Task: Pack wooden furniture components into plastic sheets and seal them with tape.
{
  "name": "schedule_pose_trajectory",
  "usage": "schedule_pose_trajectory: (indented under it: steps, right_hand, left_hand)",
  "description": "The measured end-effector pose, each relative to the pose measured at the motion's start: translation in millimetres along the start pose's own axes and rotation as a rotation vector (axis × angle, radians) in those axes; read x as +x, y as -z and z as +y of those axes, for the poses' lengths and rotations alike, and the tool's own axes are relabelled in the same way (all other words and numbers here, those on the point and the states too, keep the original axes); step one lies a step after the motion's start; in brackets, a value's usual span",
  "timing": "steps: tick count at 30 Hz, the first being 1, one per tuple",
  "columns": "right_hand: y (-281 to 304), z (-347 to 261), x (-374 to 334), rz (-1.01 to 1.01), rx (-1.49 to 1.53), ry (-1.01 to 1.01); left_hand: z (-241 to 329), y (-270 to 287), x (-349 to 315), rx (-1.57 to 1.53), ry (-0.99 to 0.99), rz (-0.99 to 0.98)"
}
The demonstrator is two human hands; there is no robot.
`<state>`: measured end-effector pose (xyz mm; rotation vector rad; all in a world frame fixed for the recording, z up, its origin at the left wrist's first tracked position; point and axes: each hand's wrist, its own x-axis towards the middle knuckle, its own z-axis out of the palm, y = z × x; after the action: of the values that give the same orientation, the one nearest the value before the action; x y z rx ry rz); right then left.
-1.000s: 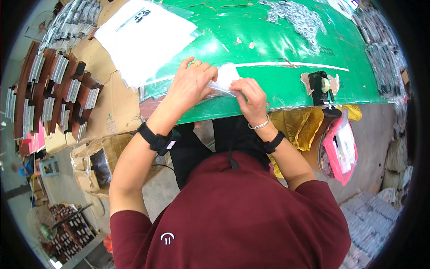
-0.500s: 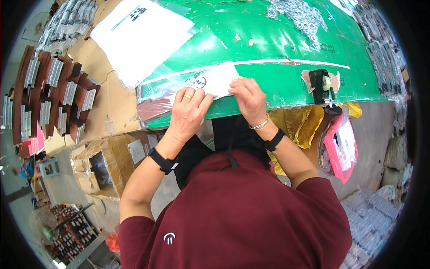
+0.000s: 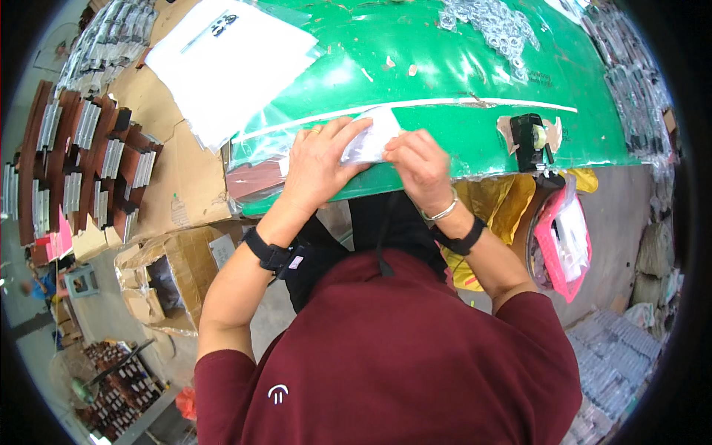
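Observation:
A clear and white plastic bag (image 3: pixel 374 137) lies along the near edge of the green table, a flat brown piece (image 3: pixel 256 180) showing inside its left end. My left hand (image 3: pixel 320 159) rests across the bag, fingers stretched out and thumb spread apart, covering its middle. At the bag's right end, my right hand (image 3: pixel 421 165) is closed, pinching the white edge between thumb and fingers. Part of that grip is hidden behind my knuckles. A stack of white plastic bags (image 3: pixel 230 67) lies beyond my left hand.
A black tape dispenser (image 3: pixel 529 141) stands right on the green table (image 3: pixel 415 44); small clear rings (image 3: pixel 493 30) are heaped at the back. Brown parts with metal strips (image 3: pixel 81 163) are stacked left on cardboard. Below are an opened carton (image 3: pixel 167 278) and a pink-rimmed container (image 3: pixel 567 245).
My left hand has moved slightly right and away from me, its fingers going from curled to stretched over the bag. My right hand has shifted a little right and nearer, still pinching the edge.

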<state>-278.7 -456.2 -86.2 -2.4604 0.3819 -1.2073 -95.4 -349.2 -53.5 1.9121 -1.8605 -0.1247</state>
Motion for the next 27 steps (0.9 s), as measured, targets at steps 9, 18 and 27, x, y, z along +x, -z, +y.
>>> schedule_pose_trajectory:
  steps: [9, 18, 27]
  right_hand:
    - [37, 11, 27, 0.006, 0.034, -0.138]
    - [44, 29, 43, -0.152, 0.089, -0.137]
    - [30, 37, 27, -0.143, 0.117, -0.192]
  left_hand:
    - [-14, 6, 61, -0.732, 0.219, -0.543]
    - [-11, 1, 67, -0.364, 0.079, -0.279]
    - [9, 4, 46, 0.043, -0.178, -0.035]
